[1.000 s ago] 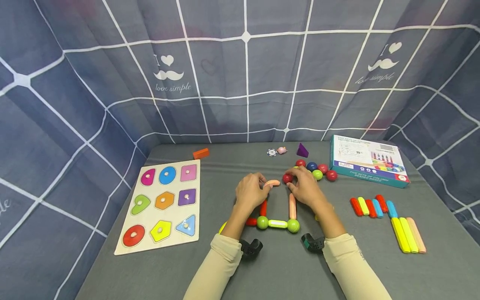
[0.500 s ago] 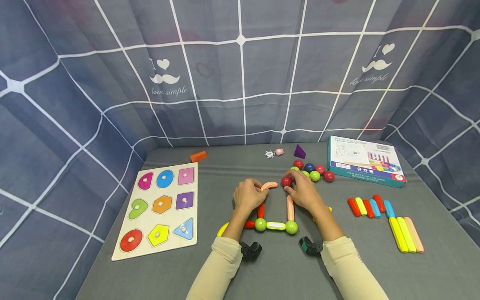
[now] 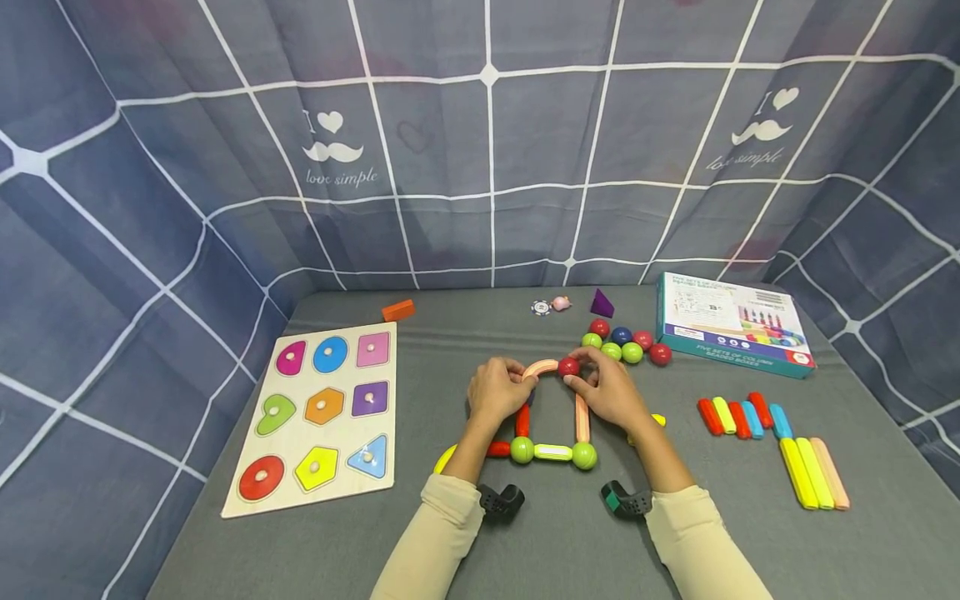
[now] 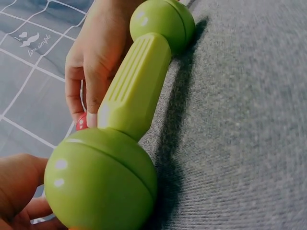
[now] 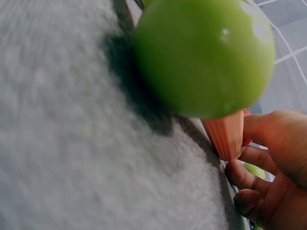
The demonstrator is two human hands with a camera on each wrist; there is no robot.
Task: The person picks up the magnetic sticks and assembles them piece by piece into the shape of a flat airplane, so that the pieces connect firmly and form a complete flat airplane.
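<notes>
1. While the R hand (image 3: 609,390) pinches a red ball (image 3: 568,367) btwn thumb & fingers, the L hand (image 3: 497,390) pinches the L end of a curved peach stick (image 3: 542,365); the ball touches its R end.
2. Both pieces: approx. mid-width of the surface (image 3: 562,550), on the far-edge side of the bead frame.
3. Frame, front-edge side: L green ball (image 3: 522,450) & R green ball (image 3: 585,455), joined by a yellow-green stick (image 3: 553,452).
4. Upright red stick (image 3: 522,421) runs from the L one twd far edge; straight peach stick (image 3: 582,419) likewise from the R one. Their far ends are by the hands; can't tell if they touch the held pcs.
5. Loose balls (image 3: 632,353): just past R hand, twd far edge.
6. Far R corner: box (image 3: 735,325); short sticks (image 3: 739,420) & long sticks (image 3: 814,473) nr R edge.
7. L edge: shape board (image 3: 306,435); orange block (image 3: 397,311) beyond it, nr far edge.
</notes>
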